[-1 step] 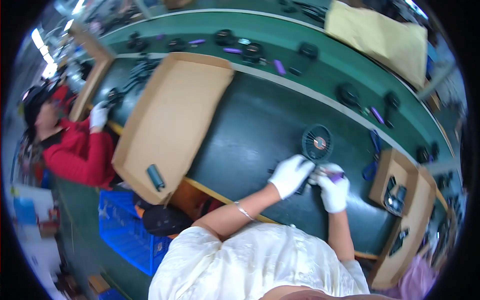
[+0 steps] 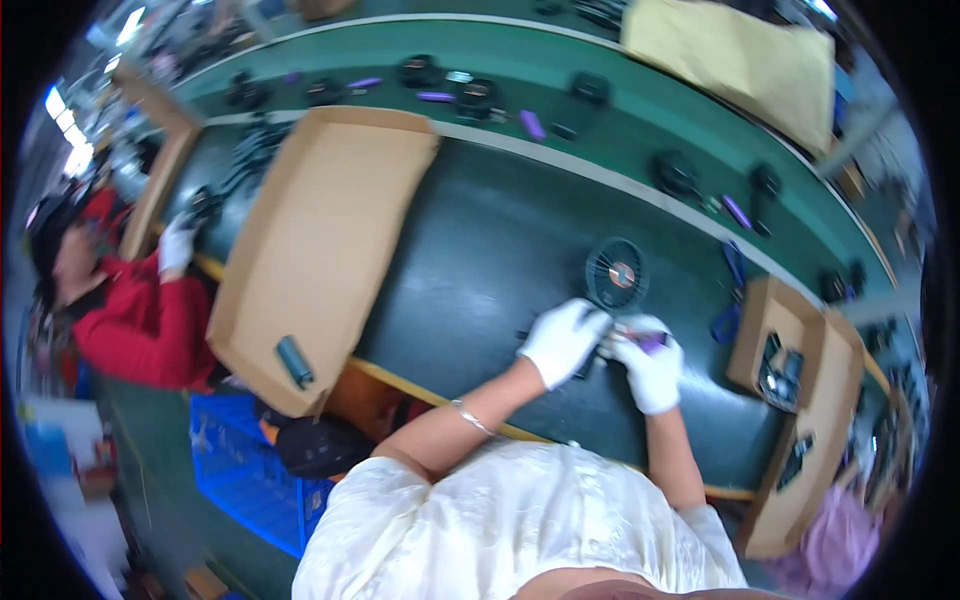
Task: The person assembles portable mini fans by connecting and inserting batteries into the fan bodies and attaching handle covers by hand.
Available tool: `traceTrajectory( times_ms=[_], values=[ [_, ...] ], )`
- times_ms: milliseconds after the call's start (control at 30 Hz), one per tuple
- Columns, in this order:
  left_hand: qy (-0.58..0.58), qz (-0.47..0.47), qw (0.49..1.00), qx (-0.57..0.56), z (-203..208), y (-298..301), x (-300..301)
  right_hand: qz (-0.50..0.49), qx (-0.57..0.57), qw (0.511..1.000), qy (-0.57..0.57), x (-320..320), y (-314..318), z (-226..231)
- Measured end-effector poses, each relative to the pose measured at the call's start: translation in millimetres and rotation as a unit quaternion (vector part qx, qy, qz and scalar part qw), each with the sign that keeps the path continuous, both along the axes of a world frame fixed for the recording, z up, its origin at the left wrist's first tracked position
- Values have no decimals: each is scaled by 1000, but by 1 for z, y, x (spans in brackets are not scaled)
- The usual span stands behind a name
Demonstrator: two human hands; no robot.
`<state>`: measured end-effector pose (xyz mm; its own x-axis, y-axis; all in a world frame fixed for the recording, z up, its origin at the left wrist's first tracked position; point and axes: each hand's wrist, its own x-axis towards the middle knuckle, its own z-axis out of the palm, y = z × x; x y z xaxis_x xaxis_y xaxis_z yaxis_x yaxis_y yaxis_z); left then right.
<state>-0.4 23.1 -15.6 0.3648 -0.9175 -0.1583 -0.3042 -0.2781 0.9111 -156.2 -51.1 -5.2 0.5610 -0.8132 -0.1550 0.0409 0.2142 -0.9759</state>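
A small black handheld fan (image 2: 616, 273) with a round grille and a copper-coloured centre lies over the dark table in front of me. My left hand (image 2: 567, 345), in a white glove, closes round the fan's lower part, just below the grille. White-gloved too, my right hand (image 2: 652, 372) is closed beside it, with a purple cylindrical battery (image 2: 653, 343) at its fingers. The fingertips of both hands meet at the fan's base, where small parts are too blurred to make out. A dark piece shows under my left hand.
A large cardboard tray (image 2: 310, 220) holding a dark green cylinder (image 2: 294, 362) is to the left. At right stand cardboard boxes (image 2: 815, 400) with black parts, beside a blue strap (image 2: 733, 290). Fans and purple batteries line the green conveyor (image 2: 630, 135). A co-worker in red (image 2: 140, 325) is far left.
The whole view has shifted slightly, so everything appears a little further left. Both hands keep nearly the same pose at the fan.
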Motion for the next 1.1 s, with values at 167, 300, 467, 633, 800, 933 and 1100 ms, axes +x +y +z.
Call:
traceTrajectory(
  times_ms=[167, 300, 467, 633, 800, 933, 1100],
  values=[
    [297, 44, 953, 41, 25, -4, 4, 30, -380, 919, 103, 1, -11, 8],
    [396, 22, 917, 37, 7, -5, 6, 12, -98, 991, 91, 8, 1, 18],
    [485, 18, 874, 21, 4, -1, 7, 15, -7, 995, 102, 5, -5, 17],
    [498, 26, 866, 39, 10, 1, 10, 7, -267, 949, 165, 8, -3, 1],
    [528, 34, 848, 37, 9, 3, 14, 16, -337, 925, 173, 11, 1, -4],
    [509, 32, 860, 6, -13, 2, 15, 12, -480, 860, 171, 15, 1, -5],
    [537, 15, 843, 4, -8, 3, 18, 34, -529, 833, 159, 14, -5, -2]
  ],
)
